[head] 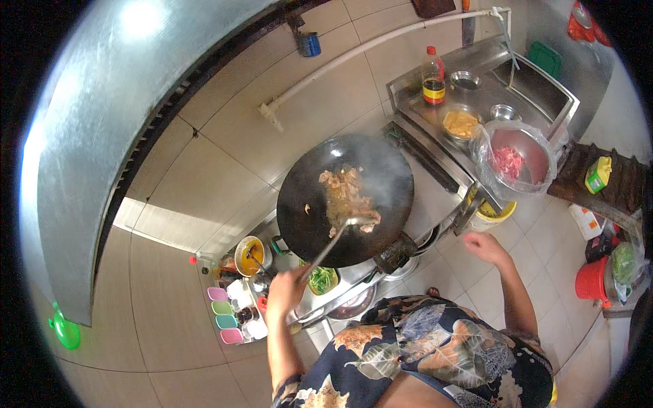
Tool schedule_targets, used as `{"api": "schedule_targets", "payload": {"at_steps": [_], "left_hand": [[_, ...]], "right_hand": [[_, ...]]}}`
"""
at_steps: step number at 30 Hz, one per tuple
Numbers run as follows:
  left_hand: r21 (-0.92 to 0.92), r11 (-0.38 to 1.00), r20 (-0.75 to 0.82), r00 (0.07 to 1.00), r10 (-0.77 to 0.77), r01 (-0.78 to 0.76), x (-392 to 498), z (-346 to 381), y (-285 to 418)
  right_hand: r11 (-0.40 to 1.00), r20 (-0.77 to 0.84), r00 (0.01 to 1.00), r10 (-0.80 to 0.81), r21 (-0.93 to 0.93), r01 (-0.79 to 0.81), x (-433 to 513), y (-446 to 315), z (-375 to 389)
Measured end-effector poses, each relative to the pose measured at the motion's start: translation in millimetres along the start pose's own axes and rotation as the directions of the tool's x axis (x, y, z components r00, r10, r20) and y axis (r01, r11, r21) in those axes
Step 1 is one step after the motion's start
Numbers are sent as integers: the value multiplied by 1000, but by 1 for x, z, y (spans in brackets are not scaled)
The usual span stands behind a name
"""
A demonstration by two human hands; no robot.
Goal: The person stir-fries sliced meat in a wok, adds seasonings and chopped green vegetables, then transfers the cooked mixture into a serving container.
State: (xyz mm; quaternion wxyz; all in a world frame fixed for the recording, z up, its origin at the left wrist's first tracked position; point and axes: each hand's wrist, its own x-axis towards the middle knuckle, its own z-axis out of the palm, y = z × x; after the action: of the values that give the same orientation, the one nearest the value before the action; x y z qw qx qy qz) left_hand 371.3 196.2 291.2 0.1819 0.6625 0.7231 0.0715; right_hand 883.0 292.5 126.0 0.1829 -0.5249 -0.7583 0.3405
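My left hand (286, 289) grips the long metal handle of a wok ladle (359, 221), whose head rests among the food in the wok. The black wok (301, 188) stands on the stove, with steam or smoke over its right side. Browned meat pieces (344, 191) lie in oil at its middle, and one small bit sits apart on the left. My right hand (484, 247) is raised to the right of the wok, fingers curled, with nothing seen in it. Below the wok's front rim, a dish of cut green vegetables (322, 280) is partly hidden by the wok and ladle handle.
A bowl of orange-yellow sauce (249, 255) and a seasoning box with coloured lids (222, 307) stand left. At right are a sauce bottle (433, 81), yellow slices (460, 124) in a bowl and a plastic-lined basin (538, 153) of raw meat. A steel hood (102, 127) overhangs the left.
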Motion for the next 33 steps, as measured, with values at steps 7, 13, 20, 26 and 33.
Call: {"api": "schedule_targets", "payload": {"at_steps": [7,13,20,26,33], "left_hand": [[-126,985,20,993,-120,121,34,28,-16],[-69,983,-424,887,-184,172,128,84,-13],[1,999,-6,999,50,-50,70,32,-24],[2,993,-25,993,119,-119,97,47,-34],[-950,115,285,956,-70,291,86,25,-74]], "right_hand": [[973,200,963,183,105,-207,18,-19,-13],[998,177,983,36,47,-45,73,-77,6],[993,109,994,-11,121,-2,42,-50,19],[957,231,971,58,264,-120,75,-99,18],[979,77,995,-62,197,46,171,-242,5]]}}
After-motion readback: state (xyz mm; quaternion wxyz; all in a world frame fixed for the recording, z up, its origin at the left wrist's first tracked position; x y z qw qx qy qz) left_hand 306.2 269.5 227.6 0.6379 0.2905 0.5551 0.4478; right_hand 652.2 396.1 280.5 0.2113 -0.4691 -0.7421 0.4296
